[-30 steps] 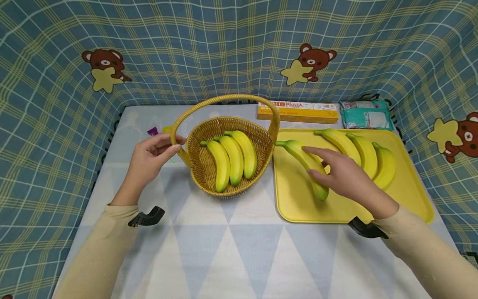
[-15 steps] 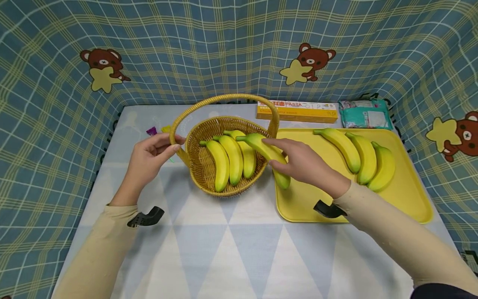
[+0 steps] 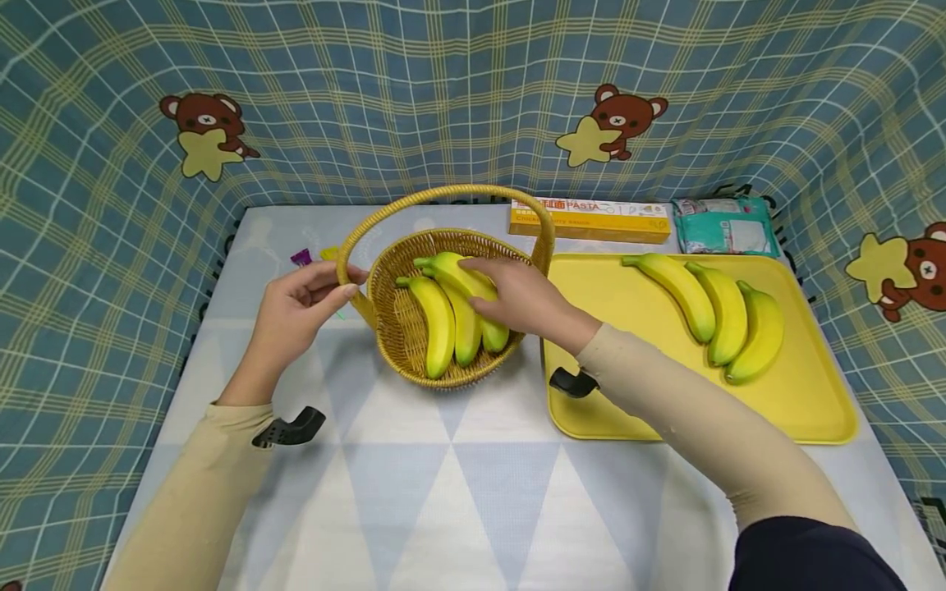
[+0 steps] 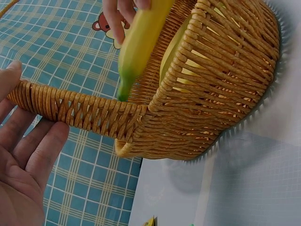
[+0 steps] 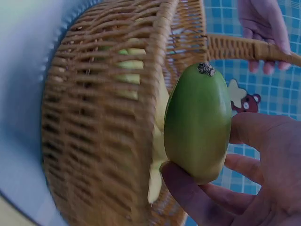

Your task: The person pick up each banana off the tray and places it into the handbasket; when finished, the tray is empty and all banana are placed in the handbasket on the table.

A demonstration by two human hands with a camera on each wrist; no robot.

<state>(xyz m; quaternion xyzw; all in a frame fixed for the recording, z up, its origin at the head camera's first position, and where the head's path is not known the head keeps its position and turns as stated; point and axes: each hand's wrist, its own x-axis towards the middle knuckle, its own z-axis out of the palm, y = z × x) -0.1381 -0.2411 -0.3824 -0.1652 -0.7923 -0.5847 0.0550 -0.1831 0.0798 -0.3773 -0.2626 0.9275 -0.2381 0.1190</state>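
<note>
My right hand (image 3: pixel 528 300) grips a yellow banana (image 3: pixel 447 269) with a green stem over the wicker basket (image 3: pixel 395 349). In the right wrist view the green blunt end of this banana (image 5: pixel 200 125) sits between thumb and fingers, above the basket's rim. Three bananas (image 3: pixel 436 332) lie side by side inside the basket, the rightmost partly covered by the held one. My left hand (image 3: pixel 299 304) holds the lower left part of the basket's arched handle (image 4: pixel 80 106), thumb on one side and fingers on the other.
On the right, a yellow tray (image 3: pixel 606 410) bears three more bananas (image 3: pixel 727 316). Behind it lie a pasta box (image 3: pixel 591 226) and a teal packet (image 3: pixel 724 227). A purple wrapped piece (image 3: pixel 300 258) lies beyond the left hand. Plaid cloth (image 3: pixel 443 98) walls the table's back and sides.
My right hand has carried the banana leftward from the tray, past the basket's right rim, to above the bananas inside. The left hand and the basket have stayed in place.
</note>
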